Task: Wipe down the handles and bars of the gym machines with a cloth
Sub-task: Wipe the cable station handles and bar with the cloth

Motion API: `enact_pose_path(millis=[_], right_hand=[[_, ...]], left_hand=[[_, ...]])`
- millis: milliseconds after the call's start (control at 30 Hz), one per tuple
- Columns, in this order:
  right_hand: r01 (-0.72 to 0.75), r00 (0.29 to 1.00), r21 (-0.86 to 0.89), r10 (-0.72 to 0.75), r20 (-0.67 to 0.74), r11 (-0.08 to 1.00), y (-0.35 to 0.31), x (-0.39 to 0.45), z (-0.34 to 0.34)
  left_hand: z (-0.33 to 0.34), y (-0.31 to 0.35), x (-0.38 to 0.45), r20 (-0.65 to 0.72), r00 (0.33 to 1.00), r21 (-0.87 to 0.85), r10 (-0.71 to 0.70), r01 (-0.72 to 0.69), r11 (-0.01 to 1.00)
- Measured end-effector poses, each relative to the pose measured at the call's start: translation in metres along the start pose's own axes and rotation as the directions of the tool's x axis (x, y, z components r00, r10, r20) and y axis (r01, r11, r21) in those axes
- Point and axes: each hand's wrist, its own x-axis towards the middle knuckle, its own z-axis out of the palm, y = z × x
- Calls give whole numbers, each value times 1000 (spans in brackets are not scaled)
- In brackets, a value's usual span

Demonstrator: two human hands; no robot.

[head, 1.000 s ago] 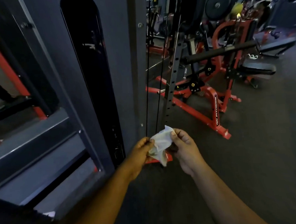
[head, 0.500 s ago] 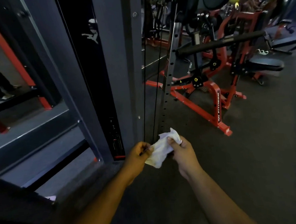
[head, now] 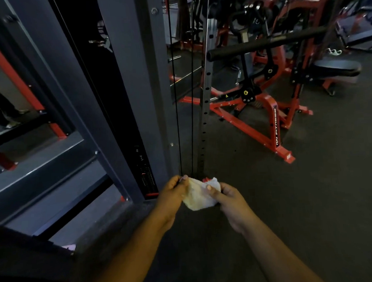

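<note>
A crumpled white cloth (head: 197,197) hangs between both hands low in the middle of the head view. My left hand (head: 172,194) pinches its left edge and my right hand (head: 228,198) pinches its right side with thumb and fingers. Just beyond the hands rise two black cables (head: 175,98) and a perforated grey upright (head: 205,96) of a dark grey cable machine (head: 123,79). A long black padded bar (head: 262,43) sticks out to the right at upper height, well above the hands.
A red-framed machine (head: 274,123) with a black seat pad (head: 336,67) stands on the dark rubber floor at the right. A mirror (head: 16,95) with a grey frame fills the left side. More red equipment crowds the back.
The cloth and both hands have sunk lower toward the base of the cables. The cloth has been bunched more tightly between the hands. The view has tilted down slightly.
</note>
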Motion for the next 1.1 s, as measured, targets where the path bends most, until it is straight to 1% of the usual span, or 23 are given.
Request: enact_pose_path(millis=[67, 100, 133, 167, 233, 267, 300, 333, 367, 433, 500, 567, 633, 667, 700, 733, 800, 833, 867, 900, 967, 1033, 1100], right_hand=[[-22, 996, 35, 25, -81, 999, 5, 1, -8], [-45, 991, 48, 51, -126, 998, 5, 1, -12], [-58, 984, 19, 61, -169, 998, 6, 1, -14], [-60, 976, -58, 47, -215, 996, 6, 2, -17], [-15, 957, -235, -54, -284, 972, 6, 2, -19], [39, 954, -261, -114, -278, 965, 4, 2, -19], [104, 962, -241, -160, -222, 965, 1, 2, -19], [162, 974, -186, -187, -124, 969, -2, 2, -19], [186, 982, -123, -189, -12, 975, -4, 2, -18], [151, 978, -63, -140, 158, 987, -12, 2, -12], [120, 971, -85, -99, 216, 989, -20, 1, -8], [82, 980, -56, -70, 185, 995, -27, -1, -4], [27, 995, 83, -35, 97, 996, -30, -2, -6], [12, 997, 147, -22, 69, 989, -31, -2, -8], [0, 998, 188, -11, 56, 982, -33, -1, -9], [-8, 999, 205, -2, 51, 979, -34, -1, -9], [-22, 999, 187, 14, 44, 982, -35, 1, -8], [-29, 999, 175, 23, 34, 984, -33, 2, -8], [-35, 999, 159, 31, 26, 987, -32, 2, -8], [-35, 999, 141, 33, 17, 989, -31, 2, -8], [-15, 999, 99, 18, -27, 995, -29, 4, -12], [33, 989, 6, -32, -141, 999, -29, 6, -19], [94, 966, -69, -108, -234, 993, -27, 9, -27]], left_hand=[[5, 4, 2, -20, 999, -105, -36, 34, 994], [6, 7, 3, -15, 999, -127, -28, 26, 992], [5, 10, 4, 3, 1000, -107, 0, 0, 994], [4, 13, 4, 38, 999, -74, 31, -28, 997], [3, 19, 5, 127, 990, -32, 57, -54, 998], [1, 22, 6, 180, 982, -6, 52, -52, 999], [-1, 26, 7, 240, 970, 30, 43, -51, 998], [-3, 31, 7, 299, 954, 80, 33, -60, 995], [-5, 36, 7, 359, 933, 121, 21, -68, 990], [-8, 48, 8, 434, 901, 171, -17, -64, 983], [-10, 58, 11, 457, 889, 164, -14, -69, 984], [-13, 63, 15, 422, 906, 76, 25, -62, 995], [-17, 57, 17, 341, 938, -68, 54, -33, 997], [-19, 48, 18, 316, 948, -119, 36, 2, 993], [-21, 37, 18, 323, 946, -135, -14, 60, 989], [-20, 22, 16, 358, 930, -117, -84, 134, 984], [-13, -5, 10, 464, 858, -64, -219, 280, 958], [-7, -14, 9, 495, 834, -77, -245, 323, 943], [-1, -17, 8, 498, 834, -123, -237, 339, 933], [5, -17, 9, 461, 861, -186, -213, 328, 926], [9, -12, 15, 301, 940, -288, -162, 251, 924], [5, -9, 23, 132, 986, -219, -106, 133, 967], [-4, -5, 26, 45, 999, -93, -23, 27, 995]])
